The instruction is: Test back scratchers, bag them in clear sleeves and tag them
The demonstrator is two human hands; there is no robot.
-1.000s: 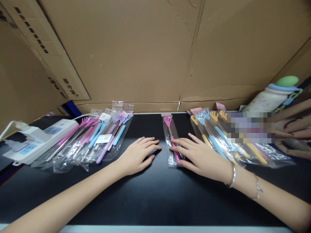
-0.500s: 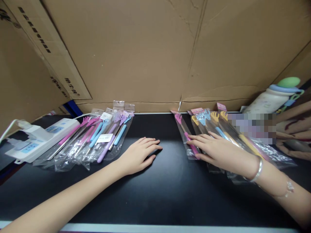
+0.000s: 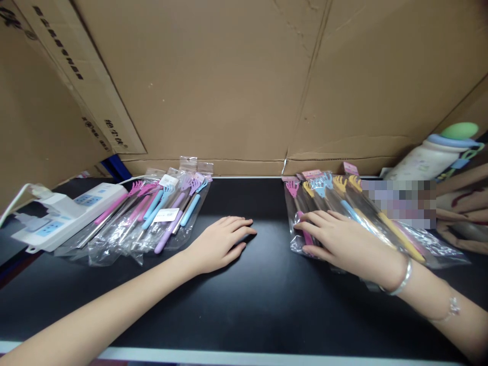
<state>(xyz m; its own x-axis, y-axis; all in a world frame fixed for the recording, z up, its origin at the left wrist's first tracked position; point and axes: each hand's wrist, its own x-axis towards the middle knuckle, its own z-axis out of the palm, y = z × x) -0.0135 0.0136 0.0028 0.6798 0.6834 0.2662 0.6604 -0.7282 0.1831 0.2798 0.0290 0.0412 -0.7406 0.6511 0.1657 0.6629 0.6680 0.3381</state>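
Observation:
My right hand (image 3: 335,236) lies palm down with its fingers apart over a pink back scratcher (image 3: 293,188) in a clear plastic bag. The fingertips touch the bag near the pink handle, and the palm hides part of the row beside it. To the right in that row are bagged back scratchers in blue (image 3: 324,184) and yellow (image 3: 404,239). My left hand (image 3: 221,244) rests flat on the black tabletop (image 3: 263,305), fingers stretched, holding nothing. Left of it is a pile of bagged back scratchers with pink, blue (image 3: 189,211) and purple (image 3: 168,236) handles.
A white power strip (image 3: 84,201) with plugs stands at the left. Cardboard (image 3: 213,86) walls the back and left side. At the right are a pale bottle (image 3: 425,157) with a green top, a pixelated patch, and tan shapes I cannot make out.
The bagged pink back scratcher has shifted right under my right hand, its clawed end now close against the yellow and blue ones. My left hand has stayed in place.

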